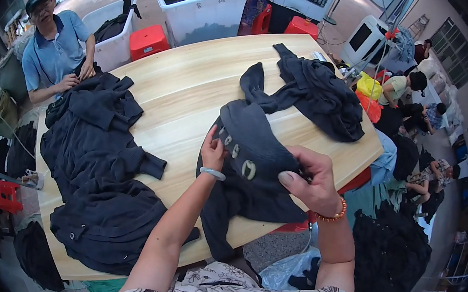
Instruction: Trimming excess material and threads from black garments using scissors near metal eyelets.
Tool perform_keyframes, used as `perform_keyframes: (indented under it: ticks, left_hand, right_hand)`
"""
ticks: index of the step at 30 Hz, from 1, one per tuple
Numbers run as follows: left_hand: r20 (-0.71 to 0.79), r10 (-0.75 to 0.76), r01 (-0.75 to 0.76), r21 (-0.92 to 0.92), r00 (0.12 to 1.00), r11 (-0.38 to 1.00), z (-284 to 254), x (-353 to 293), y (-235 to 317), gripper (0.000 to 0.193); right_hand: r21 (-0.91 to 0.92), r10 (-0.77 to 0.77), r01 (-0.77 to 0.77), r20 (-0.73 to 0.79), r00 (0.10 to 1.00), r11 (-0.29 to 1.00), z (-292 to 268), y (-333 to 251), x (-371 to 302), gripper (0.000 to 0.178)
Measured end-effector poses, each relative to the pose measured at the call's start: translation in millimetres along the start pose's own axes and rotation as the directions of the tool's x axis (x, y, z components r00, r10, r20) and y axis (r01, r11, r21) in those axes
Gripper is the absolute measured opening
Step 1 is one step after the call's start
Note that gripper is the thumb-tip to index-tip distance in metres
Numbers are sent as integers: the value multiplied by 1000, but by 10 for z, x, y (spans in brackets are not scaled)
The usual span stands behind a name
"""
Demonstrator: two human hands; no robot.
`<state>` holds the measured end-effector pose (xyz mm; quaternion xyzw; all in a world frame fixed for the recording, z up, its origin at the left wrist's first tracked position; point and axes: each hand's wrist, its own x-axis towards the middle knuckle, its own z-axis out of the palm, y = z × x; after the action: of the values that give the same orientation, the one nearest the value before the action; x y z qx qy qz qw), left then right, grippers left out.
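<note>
A dark navy knit garment (263, 141) is raised above the near side of the table, its band spread toward me between my hands. Several pale oval rings or buttons line the band. My right hand (317, 181) pinches the band's right end, thumb in front and fingers behind. At the opposite end, my left hand (214, 150) has its index finger pointing up, while its other fingers curl against the cloth, partly hidden. The garment's lower part drapes onto the tabletop and over its near edge.
The pale wooden table (176, 93) carries a heap of dark garments (100, 154) on the left and another dark pile (323, 95) at the far right. A person in a blue shirt (60, 45) handles cloth at the left edge. White bins (201, 24) and red stools (147, 42) stand beyond.
</note>
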<state>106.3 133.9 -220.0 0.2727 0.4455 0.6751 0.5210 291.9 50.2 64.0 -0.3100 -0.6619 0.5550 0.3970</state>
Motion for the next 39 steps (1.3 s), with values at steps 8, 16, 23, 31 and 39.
perform_keyframes:
  ticks: [8,16,23,31,39]
  left_hand:
    - [47,-335,335,-1,941,942,-628,-377,951,34]
    - [562,-758,943,-168,330,286,-1144,-1097,523,82]
    - [582,-573,817,-398,577,418,-818,-388,412,40]
    - [508,-99,326,-380,855,866,-1448,-52,2725,32]
    - [261,-580,634,-240,772,735,-2058,-1164,2026,16]
  right_hand:
    - [22,57,-54,-227,972,998,707,-63,-686,27]
    - [-34,-1,-5,-175,985,999,1409,-183,-789,24]
    - [-21,55,-63,-291,955,998,1507,-382,-1188,23]
    - [-304,-34,-175,-576,817,936,777,-15,-1503,20]
    - [-378,208,-553,-655,727,742,245,1798,-1758,20]
